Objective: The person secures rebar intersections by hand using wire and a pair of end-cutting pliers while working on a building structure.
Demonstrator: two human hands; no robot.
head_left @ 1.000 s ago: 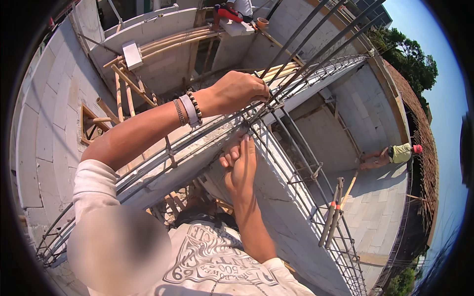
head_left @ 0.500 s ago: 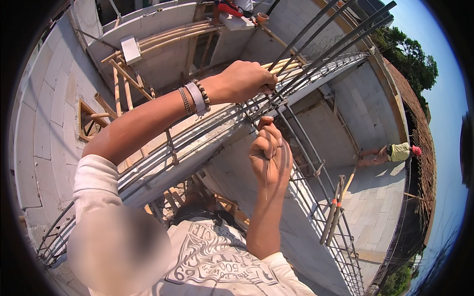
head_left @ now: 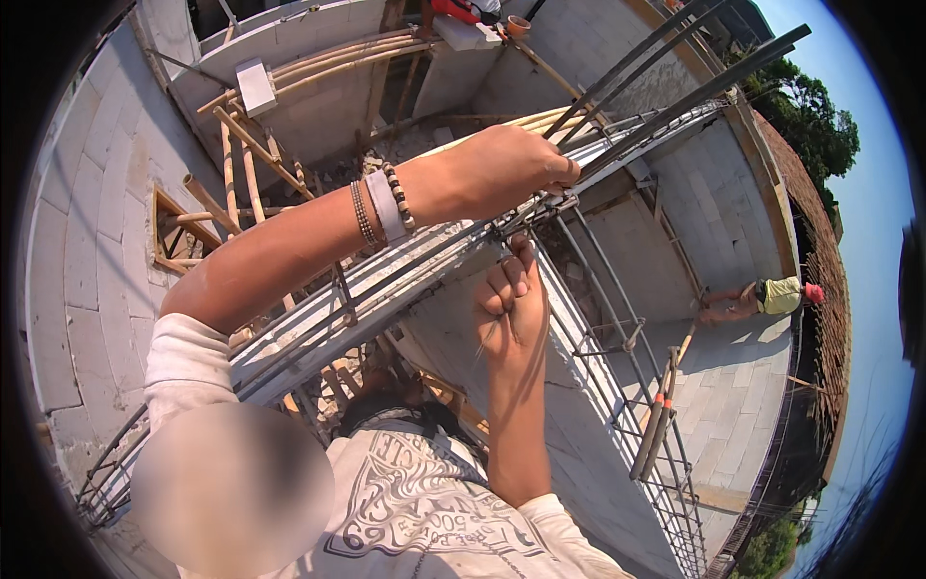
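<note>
My left hand (head_left: 516, 174), with bracelets on its wrist, reaches across to the rebar joint. Its fingers are pinched together at the steel bars, and what they hold is hidden. Just below the joint my right hand (head_left: 513, 297) is closed on thin tie wire (head_left: 481, 338), whose loose ends stick out under the curled fingers. Both hands are close to the crossing of the long rebar cage (head_left: 424, 241) and a second cage (head_left: 603, 280) that runs to the lower right. Thick upright steel bars (head_left: 694, 92) rise from the joint beyond my left hand.
Pincers with orange-banded handles (head_left: 654, 425) hang on the second cage. Bamboo poles (head_left: 338, 68) and a white block (head_left: 256, 87) stand beyond the wall. At the right, another person in a yellow shirt (head_left: 779, 297) holds a pole. An orange bucket (head_left: 518, 26) sits at the back.
My left hand has moved right and slightly down along the joint. My right hand has shifted a little left, and the wire ends below it now slant. The bars' view has shifted slightly right.
</note>
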